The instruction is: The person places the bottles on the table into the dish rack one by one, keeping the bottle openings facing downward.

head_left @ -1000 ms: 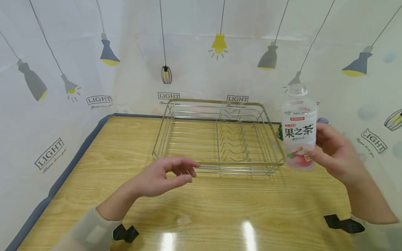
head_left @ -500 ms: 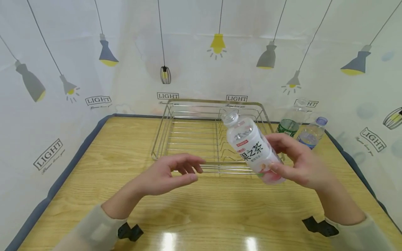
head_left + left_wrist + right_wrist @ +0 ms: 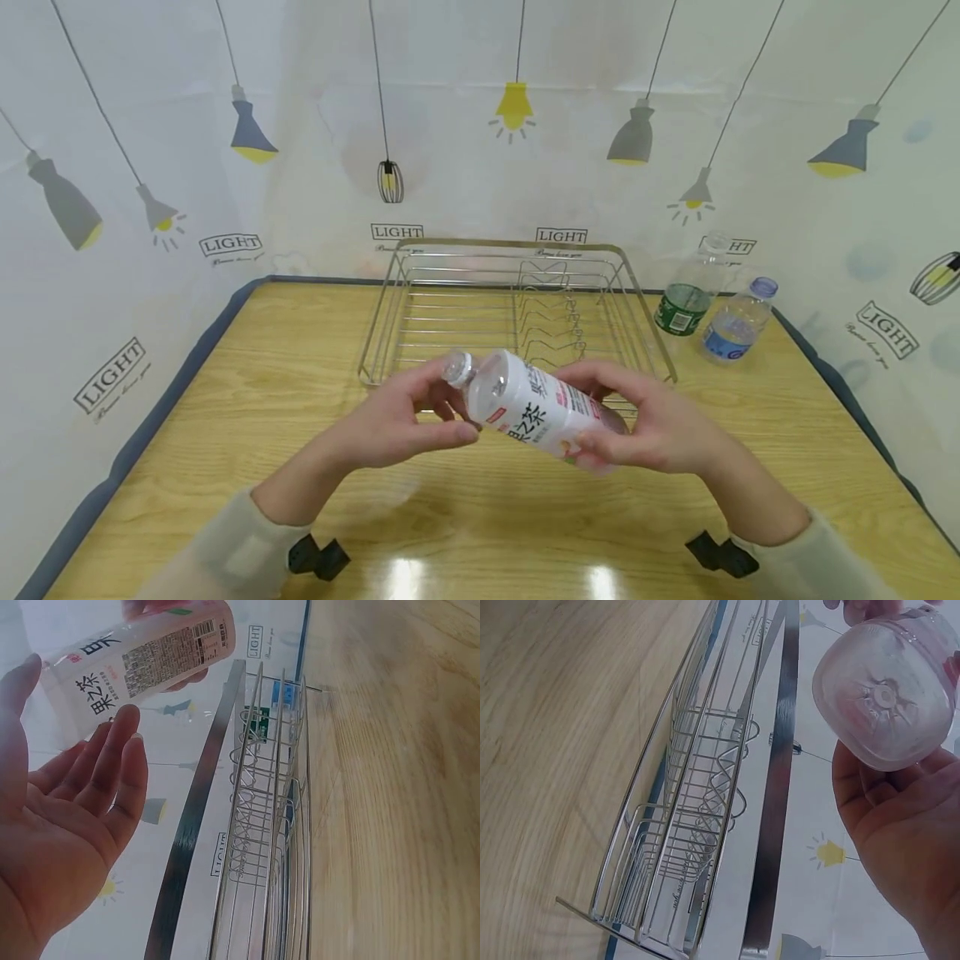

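Observation:
A capless clear plastic bottle [image 3: 536, 412] with a white and pink label is tilted in mid-air, its neck toward the left. My right hand [image 3: 648, 417] grips it near the base, thumb on the label's near side; the bottle's bottom shows in the right wrist view. My left hand [image 3: 405, 417] is at the neck end with its fingers loosely bent. In the left wrist view the left palm [image 3: 60, 847] faces up, fingers spread beside the bottle [image 3: 142, 671]; whether a fingertip touches it I cannot tell.
Behind the hands a metal wire dish rack [image 3: 461, 321] stands on the wooden table [image 3: 300, 333]. To its right are a clear bottle with a green label [image 3: 682, 304] and a smaller one with a blue label and purple cap [image 3: 738, 321]. A printed curtain [image 3: 450, 125] hangs behind.
My right hand has brought the bottle from the right to the middle, over and in front of the rack, tipping it from upright toward lying. The left hand has shifted only slightly.

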Demonstrator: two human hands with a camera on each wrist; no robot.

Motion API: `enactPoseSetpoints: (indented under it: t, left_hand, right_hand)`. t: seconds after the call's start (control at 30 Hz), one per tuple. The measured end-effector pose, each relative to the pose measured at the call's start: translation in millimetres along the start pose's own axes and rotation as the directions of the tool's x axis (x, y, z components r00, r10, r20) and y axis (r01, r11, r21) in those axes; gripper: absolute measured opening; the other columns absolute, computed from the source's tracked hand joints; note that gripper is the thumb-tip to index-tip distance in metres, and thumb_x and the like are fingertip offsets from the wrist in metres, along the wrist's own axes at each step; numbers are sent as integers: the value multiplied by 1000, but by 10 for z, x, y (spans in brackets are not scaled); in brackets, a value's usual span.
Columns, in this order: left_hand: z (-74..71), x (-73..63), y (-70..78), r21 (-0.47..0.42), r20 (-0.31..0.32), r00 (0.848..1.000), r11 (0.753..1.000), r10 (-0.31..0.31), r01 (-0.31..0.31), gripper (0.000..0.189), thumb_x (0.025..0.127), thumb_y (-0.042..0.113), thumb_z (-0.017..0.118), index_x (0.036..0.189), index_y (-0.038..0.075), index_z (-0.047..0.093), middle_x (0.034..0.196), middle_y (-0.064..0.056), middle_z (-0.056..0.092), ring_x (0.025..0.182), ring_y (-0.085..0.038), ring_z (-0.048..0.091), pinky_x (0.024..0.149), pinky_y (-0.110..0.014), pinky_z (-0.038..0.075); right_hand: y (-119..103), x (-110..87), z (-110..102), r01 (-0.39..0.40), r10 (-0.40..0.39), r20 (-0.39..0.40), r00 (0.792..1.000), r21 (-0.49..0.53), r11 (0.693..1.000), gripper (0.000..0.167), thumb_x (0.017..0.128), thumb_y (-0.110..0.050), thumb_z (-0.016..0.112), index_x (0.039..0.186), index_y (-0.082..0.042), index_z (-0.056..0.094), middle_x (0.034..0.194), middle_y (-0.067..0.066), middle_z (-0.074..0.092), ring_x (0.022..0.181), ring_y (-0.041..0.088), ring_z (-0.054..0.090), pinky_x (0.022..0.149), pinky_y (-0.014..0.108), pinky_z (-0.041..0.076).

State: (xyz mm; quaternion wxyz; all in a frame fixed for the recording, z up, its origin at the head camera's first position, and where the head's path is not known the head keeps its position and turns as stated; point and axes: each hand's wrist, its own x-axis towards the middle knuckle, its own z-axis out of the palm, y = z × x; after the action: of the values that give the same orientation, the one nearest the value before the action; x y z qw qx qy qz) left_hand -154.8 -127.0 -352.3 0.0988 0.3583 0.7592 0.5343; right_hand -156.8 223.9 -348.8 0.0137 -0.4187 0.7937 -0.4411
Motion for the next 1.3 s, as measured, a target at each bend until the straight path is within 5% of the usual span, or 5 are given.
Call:
enactPoseSetpoints:
  t: [0.7,1.3]
  left_hand:
    - [17,-20,-43,-134,-61,997,989,55,-63,63,94,7,86,151,2,59,125,-18,72,95,-22,76,81,-36,66]
    - [-42,-68,-66,-339,-117,993,940,-12,-28,66,93,-8,75,152,-9,45,141,-38,61,113,-17,79,91,-37,66]
  right_hand:
    - [-33,53,64,-33,33,19,999,5,999,63,92,-10,86,148,-27,64,124,-7,71,107,18,65,89,33,59]
    - [-39,49,32,-106,106,-26,994,8,994,72,94,-6,85,157,-20,53,146,5,61,115,18,64,90,32,61]
